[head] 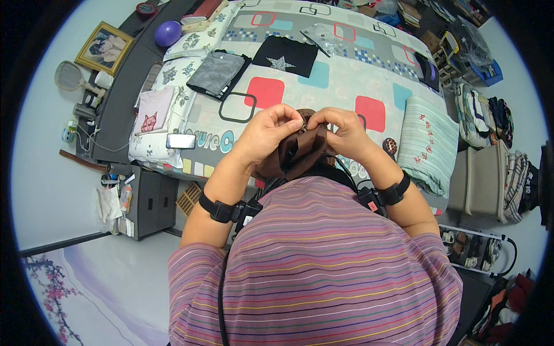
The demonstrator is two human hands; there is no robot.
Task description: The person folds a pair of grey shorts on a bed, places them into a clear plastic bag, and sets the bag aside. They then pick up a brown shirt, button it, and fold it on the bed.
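Note:
A dark brown cloth garment (298, 151) hangs from both hands, close to my chest and over the near edge of the bed. My left hand (277, 129) pinches its upper edge between thumb and index finger. Facing it, my right hand (342, 129) grips the same edge, the fingertips of both hands nearly meeting at a small shiny piece, perhaps a button or snap. Fingers and folds hide part of that piece. Beyond the hands, a folded black shirt with a star (281, 63) lies on the bed beside folded grey clothing (217, 72).
A patterned sheet (337, 86) covers the bed. To the right lie a folded striped blanket (426, 142) and a hairbrush (390, 146). At left are a phone (180, 141), a folded pink shirt (155, 110) and a purple ball (168, 33). A clear plastic bag (324, 40) lies farther back.

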